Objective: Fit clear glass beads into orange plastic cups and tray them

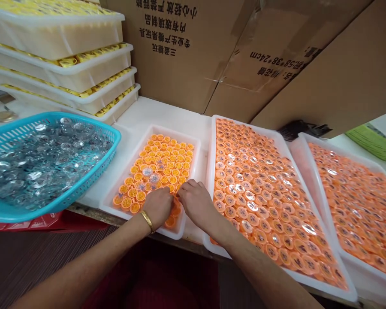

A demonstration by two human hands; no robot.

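Note:
A small white tray in front of me holds several orange round cups with yellow filling; a few near its middle carry clear lids. My left hand, a gold bangle on its wrist, rests fingers-down on the cups at the tray's near right corner. My right hand is beside it, fingertips pinched at the same spot. What the fingers hold is hidden. A blue basket of clear plastic lids sits to the left.
A large white tray of lidded orange cups lies to the right, another tray beyond it. Stacked white trays of yellow pieces stand at the back left. Cardboard boxes line the back. A green basket is at far right.

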